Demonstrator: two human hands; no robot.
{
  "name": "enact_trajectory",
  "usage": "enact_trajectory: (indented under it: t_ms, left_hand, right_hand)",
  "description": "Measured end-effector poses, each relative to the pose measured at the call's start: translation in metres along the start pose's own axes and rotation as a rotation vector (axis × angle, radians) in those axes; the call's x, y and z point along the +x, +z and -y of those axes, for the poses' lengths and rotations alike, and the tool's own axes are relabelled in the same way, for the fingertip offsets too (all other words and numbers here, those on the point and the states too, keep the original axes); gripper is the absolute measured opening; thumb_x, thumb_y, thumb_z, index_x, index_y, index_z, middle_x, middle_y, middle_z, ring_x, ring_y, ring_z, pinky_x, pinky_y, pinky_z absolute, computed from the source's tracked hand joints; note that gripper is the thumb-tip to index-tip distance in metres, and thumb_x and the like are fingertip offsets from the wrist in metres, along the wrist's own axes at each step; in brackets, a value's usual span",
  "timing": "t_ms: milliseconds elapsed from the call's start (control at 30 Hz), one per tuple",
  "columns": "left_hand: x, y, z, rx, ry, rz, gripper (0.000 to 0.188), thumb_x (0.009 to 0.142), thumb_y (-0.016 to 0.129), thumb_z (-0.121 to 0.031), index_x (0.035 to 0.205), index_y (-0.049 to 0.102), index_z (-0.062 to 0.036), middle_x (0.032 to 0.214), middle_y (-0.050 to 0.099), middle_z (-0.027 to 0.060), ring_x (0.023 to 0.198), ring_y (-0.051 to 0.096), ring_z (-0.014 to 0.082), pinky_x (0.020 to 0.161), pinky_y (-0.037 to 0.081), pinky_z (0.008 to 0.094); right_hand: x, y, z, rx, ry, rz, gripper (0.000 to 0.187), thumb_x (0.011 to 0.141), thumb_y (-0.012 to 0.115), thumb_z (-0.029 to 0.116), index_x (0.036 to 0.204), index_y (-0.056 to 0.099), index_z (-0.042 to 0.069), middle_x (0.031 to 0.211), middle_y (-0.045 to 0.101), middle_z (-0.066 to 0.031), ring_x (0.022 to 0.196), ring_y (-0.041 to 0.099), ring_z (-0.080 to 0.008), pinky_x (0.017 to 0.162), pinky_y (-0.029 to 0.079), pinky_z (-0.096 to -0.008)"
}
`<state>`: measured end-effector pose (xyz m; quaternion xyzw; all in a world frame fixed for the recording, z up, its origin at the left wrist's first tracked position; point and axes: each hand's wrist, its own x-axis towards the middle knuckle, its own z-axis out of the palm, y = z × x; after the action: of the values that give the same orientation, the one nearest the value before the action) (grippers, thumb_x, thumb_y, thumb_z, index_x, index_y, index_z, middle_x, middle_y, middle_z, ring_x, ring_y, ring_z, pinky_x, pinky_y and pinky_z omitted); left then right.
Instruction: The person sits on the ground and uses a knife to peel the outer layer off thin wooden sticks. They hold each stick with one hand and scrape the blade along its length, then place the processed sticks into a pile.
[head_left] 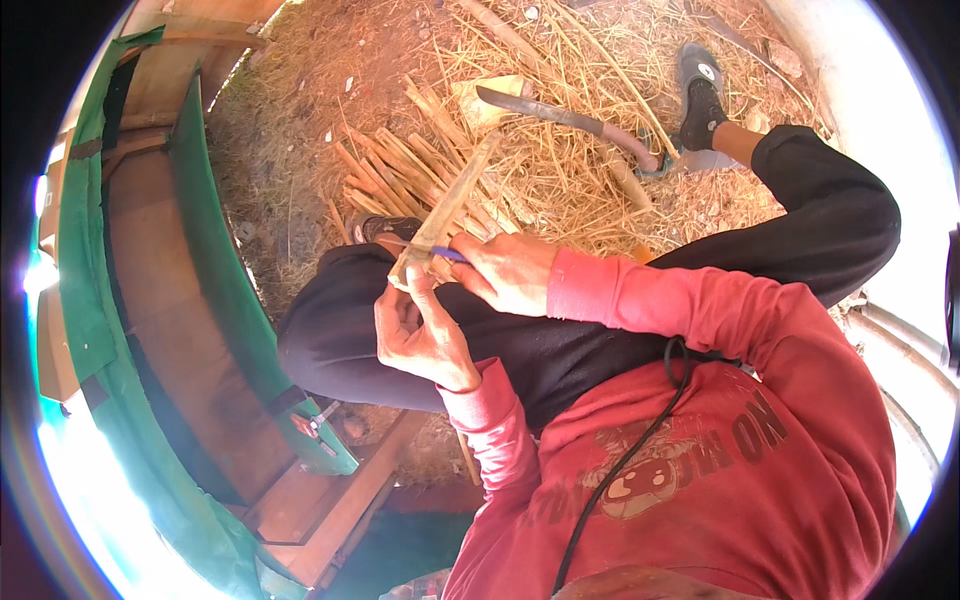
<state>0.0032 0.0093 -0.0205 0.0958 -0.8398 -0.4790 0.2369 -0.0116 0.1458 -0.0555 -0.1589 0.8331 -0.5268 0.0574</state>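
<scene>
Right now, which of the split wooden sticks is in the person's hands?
The long pale stick, rising from both hands: left hand grips its lower end, right hand beside. The other sticks lie piled on the straw.

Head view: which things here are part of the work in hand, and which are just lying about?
In hand:
- wooden strip, gripped by left hand
- blue-handled knife, in right hand

Lying about:
- pile of split sticks
- curved chopper on the straw
- green-edged wooden frame

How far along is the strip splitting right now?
Done: a pile of split strips lies on the straw ahead. In hand: the left hand holds one strip while the right hand works a blue-handled knife at its near end. Left: this strip; further stock cannot be told apart.
</scene>
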Motion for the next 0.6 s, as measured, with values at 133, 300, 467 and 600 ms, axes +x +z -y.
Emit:
enact_trajectory:
  t_ms: [133,300,467,600]
  left_hand:
    - [-0.002,0.004,0.0,0.009,0.052,0.054,0.016,0.088,0.075,-0.004,0.1,0.072,0.0069,0.084,0.071,0.0102,0.07,0.068,0.0114,0.063,0.056,0.0237]
    - [-0.003,0.002,0.0,0.143,0.083,0.097,0.017,0.092,0.072,-0.005,0.102,0.072,0.0089,0.087,0.074,0.0106,0.074,0.071,0.0127,0.069,0.057,0.0247]
    - [-0.003,0.002,0.005,0.154,0.145,0.054,0.019,0.087,0.076,-0.006,0.102,0.074,0.0057,0.08,0.07,0.0091,0.065,0.069,0.0122,0.057,0.055,0.0239]
    - [0.003,0.005,-0.01,0.38,0.402,0.096,0.016,0.089,0.072,-0.004,0.101,0.073,0.0062,0.077,0.069,0.0092,0.064,0.07,0.0143,0.055,0.054,0.0251]
  right_hand:
    - [-0.004,0.01,-0.006,-0.055,-0.029,-0.084,0.025,0.1,0.058,0.027,0.109,0.051,0.005,0.057,0.059,-0.0203,0.051,0.063,-0.0412,0.044,0.049,-0.0492]
    - [-0.005,0.012,-0.019,-0.201,-0.035,-0.099,0.022,0.097,0.059,0.025,0.104,0.052,0.006,0.054,0.058,-0.0176,0.052,0.064,-0.0409,0.045,0.05,-0.0495]
    - [0.005,0.012,-0.033,-0.297,0.042,-0.067,0.024,0.097,0.058,0.024,0.108,0.053,0.003,0.063,0.063,-0.02,0.06,0.066,-0.0407,0.052,0.052,-0.0507]
    - [-0.001,0.002,-0.153,-0.321,0.173,-0.201,0.029,0.099,0.055,0.024,0.114,0.054,0.0,0.072,0.066,-0.0201,0.066,0.068,-0.0368,0.056,0.053,-0.0481]
